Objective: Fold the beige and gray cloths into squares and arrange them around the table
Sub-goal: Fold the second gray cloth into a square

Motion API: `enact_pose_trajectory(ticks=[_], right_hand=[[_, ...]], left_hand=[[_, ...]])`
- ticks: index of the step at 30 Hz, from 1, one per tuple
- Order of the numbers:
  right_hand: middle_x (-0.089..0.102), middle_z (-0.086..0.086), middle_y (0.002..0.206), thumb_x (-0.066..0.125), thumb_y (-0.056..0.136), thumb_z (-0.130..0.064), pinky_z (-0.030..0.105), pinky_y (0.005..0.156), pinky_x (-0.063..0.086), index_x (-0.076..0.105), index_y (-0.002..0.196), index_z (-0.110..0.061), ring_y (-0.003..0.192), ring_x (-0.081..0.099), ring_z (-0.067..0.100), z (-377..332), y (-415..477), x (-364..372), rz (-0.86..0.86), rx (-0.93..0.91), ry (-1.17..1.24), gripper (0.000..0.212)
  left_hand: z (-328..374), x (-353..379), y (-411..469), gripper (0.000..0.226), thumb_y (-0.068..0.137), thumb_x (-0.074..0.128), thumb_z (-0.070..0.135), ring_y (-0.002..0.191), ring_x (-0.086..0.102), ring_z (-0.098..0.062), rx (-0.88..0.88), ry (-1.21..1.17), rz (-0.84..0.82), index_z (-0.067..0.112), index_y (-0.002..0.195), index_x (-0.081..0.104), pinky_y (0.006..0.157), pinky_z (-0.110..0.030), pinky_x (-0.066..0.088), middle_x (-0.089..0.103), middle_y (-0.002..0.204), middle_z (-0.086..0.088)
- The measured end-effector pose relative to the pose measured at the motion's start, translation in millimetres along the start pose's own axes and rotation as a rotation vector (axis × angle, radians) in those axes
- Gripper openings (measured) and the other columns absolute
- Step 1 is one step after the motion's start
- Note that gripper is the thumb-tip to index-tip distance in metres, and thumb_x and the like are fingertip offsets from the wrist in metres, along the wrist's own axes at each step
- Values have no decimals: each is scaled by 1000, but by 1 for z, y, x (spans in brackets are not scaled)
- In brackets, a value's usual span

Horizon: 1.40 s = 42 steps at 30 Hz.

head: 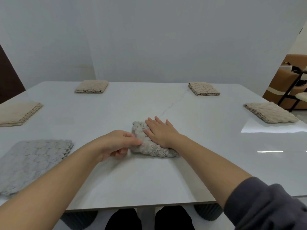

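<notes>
Hands meet over a small gray cloth (150, 143) lying bunched near the middle of the white table (166, 180), a little toward the near edge. The right hand (160, 131) lies flat on top of it, palm down, fingers spread and pointing to the far left, pressing the cloth's right and far part to the tabletop; it closes on nothing. The left hand (117, 143) comes in from the left and pinches the cloth's left edge between thumb and fingertips, the other fingers curled under. So the cloth sits under the right palm and just right of the left hand's pinch, with its near, thicker folded edge showing below the right wrist.

A larger gray cloth (33, 161) lies flat at the near left, well apart from the hands. Four folded beige squares sit around the table: one at the left edge (18, 113), one at the far left (91, 86), one at the far right (204, 88), and one at the right edge (270, 112). A dark sleeve (265, 206) covers the right arm above the elbow; the left forearm is bare.
</notes>
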State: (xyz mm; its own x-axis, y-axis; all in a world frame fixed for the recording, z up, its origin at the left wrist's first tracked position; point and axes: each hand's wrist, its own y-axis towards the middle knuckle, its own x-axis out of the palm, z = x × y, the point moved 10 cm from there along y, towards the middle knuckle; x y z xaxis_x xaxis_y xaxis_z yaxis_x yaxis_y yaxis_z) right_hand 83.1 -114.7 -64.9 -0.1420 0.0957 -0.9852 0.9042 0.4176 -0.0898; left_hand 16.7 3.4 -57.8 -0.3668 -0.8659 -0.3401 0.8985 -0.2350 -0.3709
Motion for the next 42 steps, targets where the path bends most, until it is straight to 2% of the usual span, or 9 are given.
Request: enact_pose_trajectory(ticks=[3, 6, 9, 22, 25, 29, 34, 39, 42], right_hand=[[2, -3, 163, 14, 104, -45, 50, 120, 1, 8, 155, -18, 150, -4, 18, 0, 1, 0, -6, -1, -1, 59], [1, -4, 163, 15, 103, -46, 50, 120, -1, 8, 156, -19, 150, -5, 17, 0, 1, 1, -17, 4, 24, 59], [0, -4, 163, 15, 103, -47, 49, 119, -1, 7, 156, -20, 150, -5, 18, 1, 2, 1, -40, 10, 27, 60], [-9, 6, 162, 16, 104, -35, 60, 115, 8, -10, 154, -23, 149, -6, 32, -2, 3, 2, -104, 13, -176, 57], [-9, 5, 163, 18, 104, -32, 60, 116, 5, -8, 154, -24, 149, -8, 30, -3, 1, 1, -106, 7, -139, 58], [-4, 2, 163, 12, 102, -48, 59, 116, 5, -2, 155, -27, 149, -5, 28, 0, 5, 2, -61, 22, -90, 58], [-4, 2, 163, 12, 102, -49, 59, 116, 3, -2, 155, -26, 149, -6, 27, 0, 4, 2, -39, 29, -72, 59], [-5, 2, 163, 12, 102, -49, 58, 117, 2, -2, 155, -27, 149, -7, 27, 0, 4, 2, -33, 31, -61, 59], [-4, 2, 163, 12, 102, -49, 58, 117, 3, -2, 155, -27, 149, -6, 26, 1, 4, 2, -23, 30, -59, 59]], left_hand=[[16, 4, 3, 22, 88, 68, 18, 44, 27, -9, 141, 7, -13, 17, 75, 50, 43, -21, 19, 38, 54, 6], [8, 22, 4, 16, 92, 62, 21, 41, 23, -8, 10, -32, -182, 15, 82, 51, 40, -20, 17, 33, 52, 6], [8, 26, 6, 20, 92, 61, 20, 36, 23, -5, -68, -1, -238, 15, 77, 48, 36, -17, 18, 33, 42, 9], [15, 43, 1, 17, 87, 61, 10, 35, 19, -2, 55, -205, -445, 9, 96, 46, 34, -14, 20, 27, 45, 11], [13, 36, 2, 29, 88, 62, 13, 34, 19, -4, 54, -162, -383, 10, 107, 41, 34, -16, 21, 27, 45, 9], [8, 28, -10, 7, 96, 51, 12, 35, 19, -4, 43, -127, -325, 7, 102, 51, 35, -16, 20, 34, 45, 10], [-8, 13, -14, 33, 95, 54, 15, 36, 19, -4, -4, -193, -232, 2, 125, 53, 35, -17, 19, 37, 56, 8], [-16, 10, -12, 8, 94, 58, 20, 36, 19, -5, -62, -248, -68, 12, 97, 59, 33, -16, 17, 36, 56, 7], [-20, 3, -7, 18, 90, 64, 28, 35, 23, -8, -73, -259, 141, 17, 79, 55, 34, -16, 19, 38, 61, 2]])
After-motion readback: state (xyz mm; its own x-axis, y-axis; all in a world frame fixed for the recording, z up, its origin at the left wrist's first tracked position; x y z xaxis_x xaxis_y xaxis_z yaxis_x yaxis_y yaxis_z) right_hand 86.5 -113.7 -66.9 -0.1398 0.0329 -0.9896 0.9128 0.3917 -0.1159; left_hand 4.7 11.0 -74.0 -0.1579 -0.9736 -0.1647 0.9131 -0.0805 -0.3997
